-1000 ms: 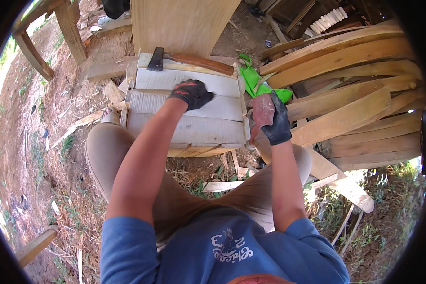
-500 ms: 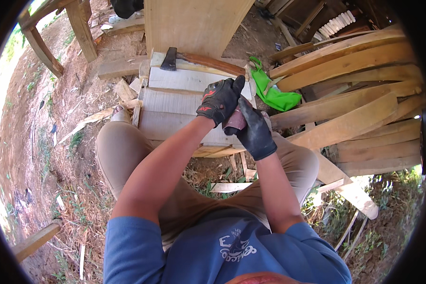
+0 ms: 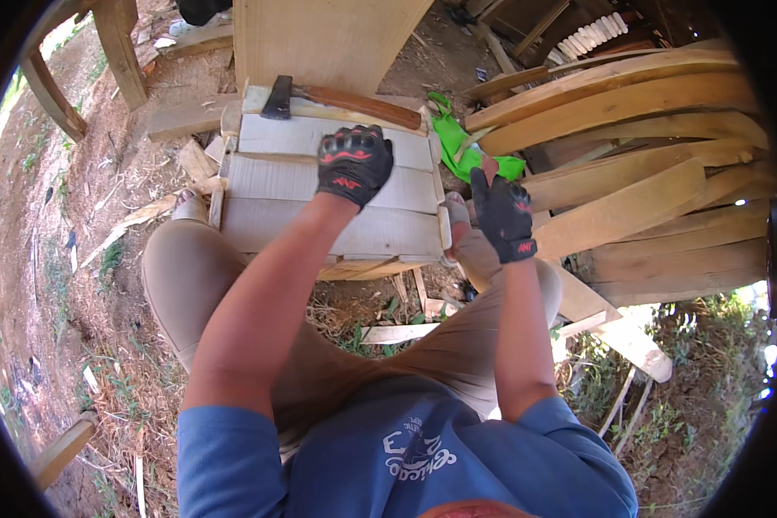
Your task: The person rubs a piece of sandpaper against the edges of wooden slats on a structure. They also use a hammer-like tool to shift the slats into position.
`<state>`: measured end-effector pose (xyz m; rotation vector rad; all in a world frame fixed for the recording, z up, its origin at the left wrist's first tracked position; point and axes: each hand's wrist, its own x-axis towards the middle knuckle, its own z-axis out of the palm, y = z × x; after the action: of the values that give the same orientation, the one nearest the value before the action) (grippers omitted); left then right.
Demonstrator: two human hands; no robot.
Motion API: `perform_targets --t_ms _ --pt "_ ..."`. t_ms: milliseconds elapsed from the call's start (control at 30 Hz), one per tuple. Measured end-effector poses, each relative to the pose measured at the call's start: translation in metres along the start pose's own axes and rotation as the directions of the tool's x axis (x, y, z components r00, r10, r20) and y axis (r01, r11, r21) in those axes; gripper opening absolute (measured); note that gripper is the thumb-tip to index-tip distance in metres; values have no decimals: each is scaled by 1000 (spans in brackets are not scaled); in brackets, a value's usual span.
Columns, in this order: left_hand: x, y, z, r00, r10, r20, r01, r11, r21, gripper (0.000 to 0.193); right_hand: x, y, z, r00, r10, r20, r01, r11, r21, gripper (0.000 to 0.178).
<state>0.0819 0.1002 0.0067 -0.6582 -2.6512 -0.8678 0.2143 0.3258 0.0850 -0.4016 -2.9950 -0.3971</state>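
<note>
My left hand [image 3: 354,164], in a black glove with red marks, is closed in a fist just above the pale wooden box [image 3: 319,226]. Its fingers are turned away, so anything inside them is hidden. Off the box's right side, my right hand [image 3: 503,216] wears a matching glove, with its fingers bent closed. From its fingertips pokes a small reddish-brown piece [image 3: 489,166] that looks like sandpaper; most of it is covered. An axe [image 3: 345,102] with a dark head and brown wooden handle lies across the far edge of the box.
A bright green bag [image 3: 466,151] lies right of the box, beside stacked curved planks [image 3: 613,203]. A wide upright board [image 3: 328,43] stands behind the box. My knees flank the box. Wood offcuts [image 3: 397,333] litter the ground, and wooden legs [image 3: 119,60] stand at far left.
My hands were together over the box's right side around the reddish-brown piece. They have come apart: the left moved left, the right moved right with the piece. The view shifted slightly.
</note>
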Motion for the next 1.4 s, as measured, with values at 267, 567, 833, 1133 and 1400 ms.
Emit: perform_targets --t_ms 267,567,833,1133,1400 --pt "-14 0 27 933 20 358 -79 986 150 26 -28 -5 100 993 -115 29 107 973 203 33" --pt "-4 -12 37 931 -40 363 -24 985 169 30 -62 -8 92 978 -135 156 115 985 130 41" --pt "-5 -13 32 938 -22 347 -33 988 151 26 49 -16 116 990 -36 133 -3 959 285 43" --pt "8 -17 31 912 -55 405 -8 988 152 28 81 -12 123 965 -114 237 49 964 263 45" --pt "3 -23 39 938 -9 347 -51 985 163 29 59 -8 118 957 -120 263 25 941 337 44"
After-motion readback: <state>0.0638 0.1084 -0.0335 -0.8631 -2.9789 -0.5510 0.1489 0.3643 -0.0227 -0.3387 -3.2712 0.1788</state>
